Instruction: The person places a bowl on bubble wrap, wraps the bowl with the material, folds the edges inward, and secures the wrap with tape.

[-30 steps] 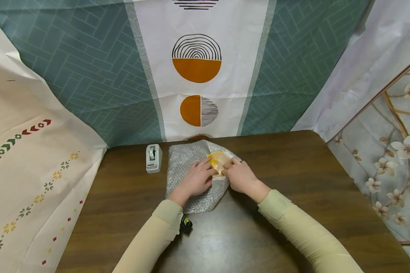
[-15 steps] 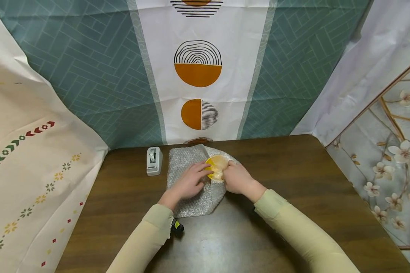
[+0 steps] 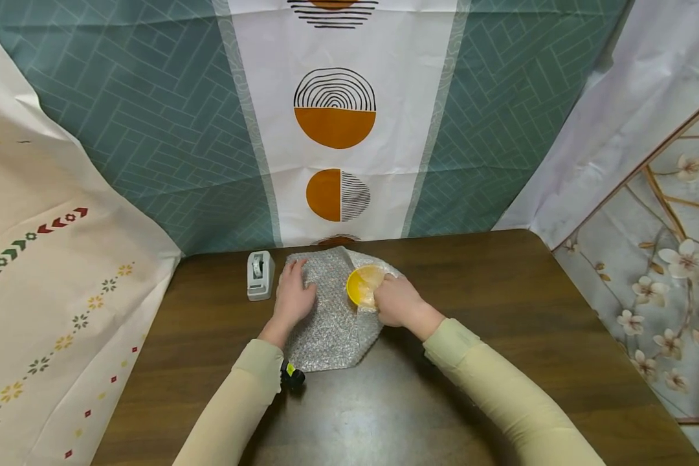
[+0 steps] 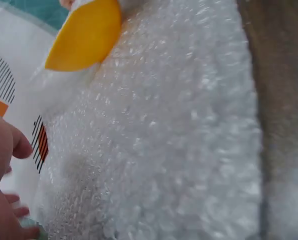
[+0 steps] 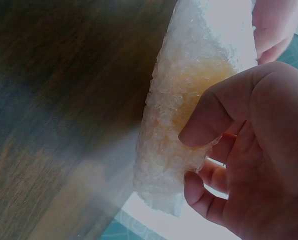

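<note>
Bubble wrap [image 3: 326, 333]: one sheet, silvery and translucent, lying on the desk [image 3: 501, 291] toward its far edge. Left part spread flat; right part folded inward over the bowl.

Yellow bowl [image 3: 354, 289]: one, on the right part of the bubble wrap, between the two hands. Left side uncovered; right side beneath the fold, its colour showing through the layer in the right wrist view.

Right hand [image 3: 400, 302]: grip narrow, thumb and fingers pinching the folded bubble wrap at the bowl's right side.

Left hand [image 3: 293, 296]: grip wide, thumb apart from the fingers, at the left edge of the bubble wrap, well apart from the bowl. Whether it touches the sheet cannot be told from these angles.

Tape dispenser [image 3: 260, 276]: one, pale grey, fitted with a roll; on the desk, just beyond the left edge of the bubble wrap, near the left hand.

Sleeves [image 3: 239, 388]: pair, pale yellow-green, long.

Hangings: teal and white cloth [image 3: 175, 129] behind the desk, cream cloth [image 3: 64, 310] at left, floral cloth [image 3: 684, 259] at right.
</note>
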The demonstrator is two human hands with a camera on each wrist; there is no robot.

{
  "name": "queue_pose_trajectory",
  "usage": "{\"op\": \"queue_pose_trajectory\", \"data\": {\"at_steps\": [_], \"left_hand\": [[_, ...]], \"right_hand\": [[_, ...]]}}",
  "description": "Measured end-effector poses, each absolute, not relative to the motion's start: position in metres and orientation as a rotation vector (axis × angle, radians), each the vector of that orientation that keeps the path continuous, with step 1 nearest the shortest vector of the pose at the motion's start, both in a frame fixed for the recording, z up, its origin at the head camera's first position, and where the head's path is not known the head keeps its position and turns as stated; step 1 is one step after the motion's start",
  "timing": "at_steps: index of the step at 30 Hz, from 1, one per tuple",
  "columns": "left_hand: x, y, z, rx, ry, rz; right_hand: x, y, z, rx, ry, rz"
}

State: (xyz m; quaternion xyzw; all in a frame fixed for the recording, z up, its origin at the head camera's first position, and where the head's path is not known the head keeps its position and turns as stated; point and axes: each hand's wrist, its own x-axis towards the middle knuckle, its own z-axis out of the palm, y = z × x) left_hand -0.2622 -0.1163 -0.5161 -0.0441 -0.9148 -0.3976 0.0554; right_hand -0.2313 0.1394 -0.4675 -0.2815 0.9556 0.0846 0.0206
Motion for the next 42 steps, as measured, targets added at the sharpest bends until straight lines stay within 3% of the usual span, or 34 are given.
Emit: {"op": "queue_pose_trajectory", "data": {"at_steps": [7,19,29,42], "left_hand": [[-0.273,-0.115,-0.521,0.199,-2.816,-1.323],[-0.288,-0.114,-0.518,0.448,-2.63,-1.524],[-0.294,-0.125,-0.506,0.448,-2.448,-1.985],[-0.291,-0.121,-0.493,0.173,-2.579,-1.847]], "right_hand": [[-0.232,0.14,-0.467,-0.863,2.96,0.271],[-0.234,0.137,-0.471,-0.86,2.968,0.269],[-0.232,0.136,-0.469,-0.861,2.99,0.269],[-0.234,0.137,-0.472,-0.84,2.992,0.232]]}}
